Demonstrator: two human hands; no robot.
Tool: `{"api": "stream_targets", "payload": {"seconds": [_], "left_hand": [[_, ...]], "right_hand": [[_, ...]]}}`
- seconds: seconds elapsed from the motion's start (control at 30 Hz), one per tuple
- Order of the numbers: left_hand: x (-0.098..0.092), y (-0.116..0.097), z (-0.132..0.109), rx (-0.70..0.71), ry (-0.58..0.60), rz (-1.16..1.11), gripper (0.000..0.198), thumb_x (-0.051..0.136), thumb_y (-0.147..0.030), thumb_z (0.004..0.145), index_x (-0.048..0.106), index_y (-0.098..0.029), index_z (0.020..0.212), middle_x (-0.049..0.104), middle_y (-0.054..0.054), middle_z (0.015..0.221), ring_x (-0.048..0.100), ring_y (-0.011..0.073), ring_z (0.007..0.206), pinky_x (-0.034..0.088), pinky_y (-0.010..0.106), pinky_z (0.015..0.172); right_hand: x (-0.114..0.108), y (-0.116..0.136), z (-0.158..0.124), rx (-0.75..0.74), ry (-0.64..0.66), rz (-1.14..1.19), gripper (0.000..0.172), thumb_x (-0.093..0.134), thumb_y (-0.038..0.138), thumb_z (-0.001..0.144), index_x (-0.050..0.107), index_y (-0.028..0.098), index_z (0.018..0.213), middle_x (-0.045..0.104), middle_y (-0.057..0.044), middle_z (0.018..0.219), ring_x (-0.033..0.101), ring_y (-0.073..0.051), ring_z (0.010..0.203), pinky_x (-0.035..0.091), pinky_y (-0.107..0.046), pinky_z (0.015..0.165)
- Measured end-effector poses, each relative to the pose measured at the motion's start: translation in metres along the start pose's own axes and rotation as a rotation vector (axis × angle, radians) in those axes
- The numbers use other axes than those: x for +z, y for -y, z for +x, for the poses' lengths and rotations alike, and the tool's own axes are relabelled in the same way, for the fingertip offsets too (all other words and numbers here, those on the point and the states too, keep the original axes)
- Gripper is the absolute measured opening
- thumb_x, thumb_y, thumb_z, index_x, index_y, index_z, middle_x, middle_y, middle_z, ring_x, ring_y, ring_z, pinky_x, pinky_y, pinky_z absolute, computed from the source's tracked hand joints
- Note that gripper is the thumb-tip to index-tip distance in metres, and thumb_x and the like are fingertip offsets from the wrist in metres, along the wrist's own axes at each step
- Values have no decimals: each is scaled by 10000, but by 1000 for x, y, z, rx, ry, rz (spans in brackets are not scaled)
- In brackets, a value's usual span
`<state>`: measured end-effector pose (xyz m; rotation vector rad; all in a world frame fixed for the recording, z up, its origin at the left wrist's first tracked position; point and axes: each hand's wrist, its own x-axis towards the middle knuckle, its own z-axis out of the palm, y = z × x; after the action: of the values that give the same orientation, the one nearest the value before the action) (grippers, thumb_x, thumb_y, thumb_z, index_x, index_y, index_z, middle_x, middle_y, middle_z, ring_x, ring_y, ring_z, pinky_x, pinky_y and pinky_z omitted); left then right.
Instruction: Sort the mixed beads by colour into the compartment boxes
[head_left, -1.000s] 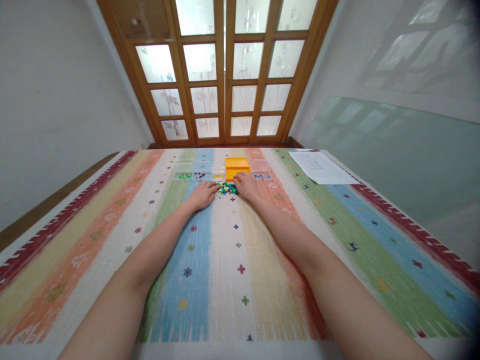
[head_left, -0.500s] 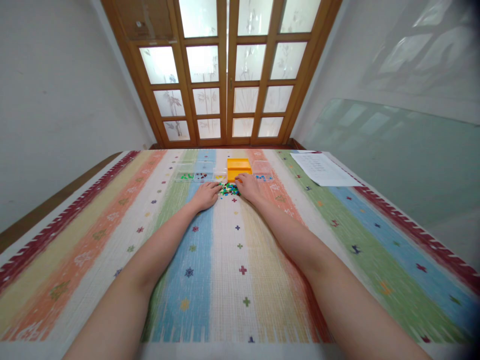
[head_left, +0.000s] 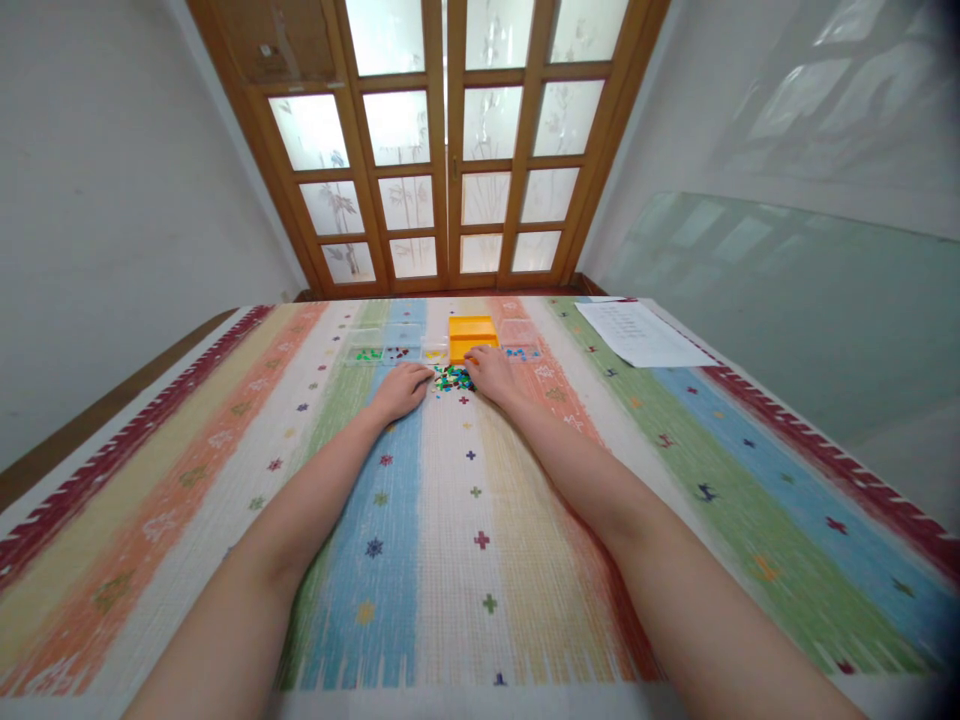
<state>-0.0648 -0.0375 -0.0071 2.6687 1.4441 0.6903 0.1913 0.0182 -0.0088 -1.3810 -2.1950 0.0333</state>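
A pile of small green, blue, yellow and dark pieces (head_left: pixel 454 380) lies on the striped cloth between my hands. My left hand (head_left: pixel 405 388) rests at the pile's left edge, its fingers bent and drawn together. On the other side, my right hand (head_left: pixel 493 374) has its fingers curled by the pile's right edge, just in front of the open orange box (head_left: pixel 473 328). Anything between the fingertips of either hand is too small to make out. Clear boxes stand behind: one with green pieces (head_left: pixel 368 355), one with dark red pieces (head_left: pixel 397 353), one with yellow pieces (head_left: pixel 434 354), one with blue pieces (head_left: pixel 521 354).
A striped, patterned tablecloth (head_left: pixel 450 560) covers the table. A white printed sheet (head_left: pixel 641 334) lies at the back right. Past the table's far edge stand wooden doors with glass panes (head_left: pixel 484 197), and a glass panel (head_left: pixel 780 300) leans on the right.
The whole view has shifted slightly, so things sit a little further left. Both hands stay beside the pile, with only small finger movement.
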Motion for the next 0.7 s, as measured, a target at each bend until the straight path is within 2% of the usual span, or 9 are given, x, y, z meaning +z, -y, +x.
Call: {"api": "stream_targets", "payload": {"seconds": [0.33, 0.53, 0.7], "left_hand": [[2, -1, 3, 73, 49, 0, 415, 441, -223, 1026, 694, -212, 1354, 684, 77, 1407, 588, 238, 1324, 427, 443, 1194], [1, -3, 3, 62, 38, -12, 404, 447, -225, 1027, 714, -236, 1330, 704, 66, 1375, 600, 237, 1299, 441, 460, 1177], [0, -3, 2, 40, -16, -46, 369, 467, -232, 1021, 744, -227, 1264, 726, 71, 1328, 624, 240, 1262, 460, 457, 1157]], "right_hand": [[1, -1, 0, -1, -8, -2, 287, 526, 242, 1024, 791, 196, 1124, 748, -115, 1171, 640, -260, 1120, 446, -379, 1026], [1, 0, -1, -5, -13, 13, 298, 512, 241, 1028, 789, 202, 1132, 748, -109, 1173, 642, -258, 1126, 449, -378, 1026], [0, 0, -1, 0, -5, 4, 280, 526, 240, 1029, 787, 197, 1121, 748, -112, 1170, 642, -255, 1121, 447, -364, 1016]]}}
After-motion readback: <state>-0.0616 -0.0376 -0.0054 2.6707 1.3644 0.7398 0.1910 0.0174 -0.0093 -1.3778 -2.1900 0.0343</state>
